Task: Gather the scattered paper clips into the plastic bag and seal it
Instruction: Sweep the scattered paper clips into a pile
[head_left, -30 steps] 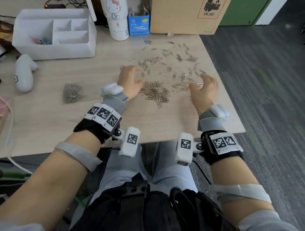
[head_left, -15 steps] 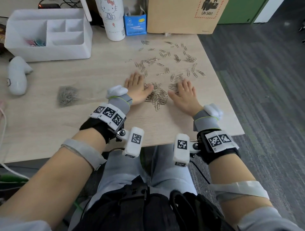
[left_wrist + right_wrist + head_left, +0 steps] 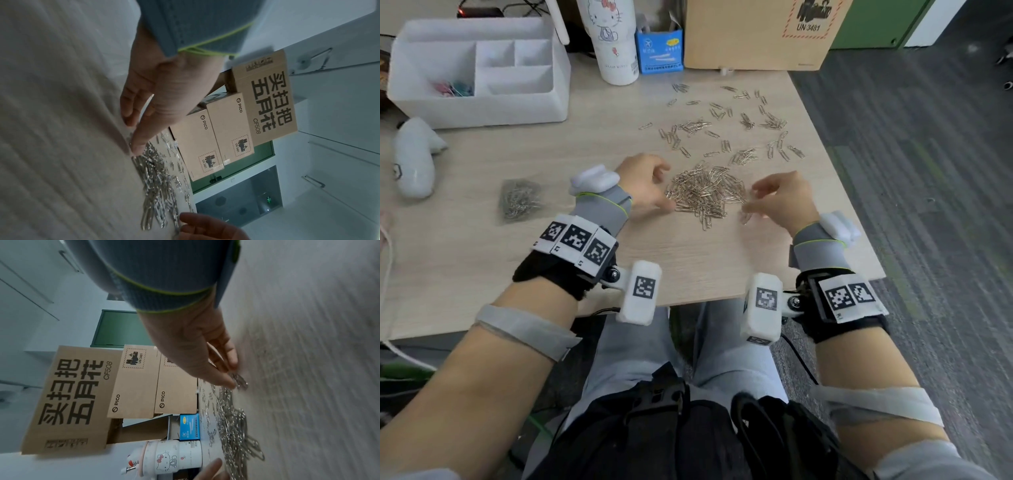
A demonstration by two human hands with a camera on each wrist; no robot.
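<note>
A heap of silver paper clips (image 3: 705,195) lies on the wooden table (image 3: 688,263), with more loose clips (image 3: 743,126) scattered beyond it. My left hand (image 3: 667,186) sits at the heap's left edge, fingers loosely curled and holding nothing. Its thumb (image 3: 139,144) touches the table at the heap's edge. My right hand (image 3: 751,198) hovers at the heap's right side and pinches a few paper clips (image 3: 239,381) between thumb and fingers. The clear plastic bag (image 3: 520,200), with clips inside, lies flat to the left of my left wrist.
A white desk organiser (image 3: 479,72), a Hello Kitty tumbler (image 3: 616,44), a blue box (image 3: 659,51) and a cardboard box (image 3: 760,34) line the back. A white handheld device (image 3: 414,161) lies at the left. The table's right edge (image 3: 839,192) drops to carpet.
Both hands swept clips inward with flat palms, then lifted and curled. The heap between them has grown. The right hand now pinches a few clips.
</note>
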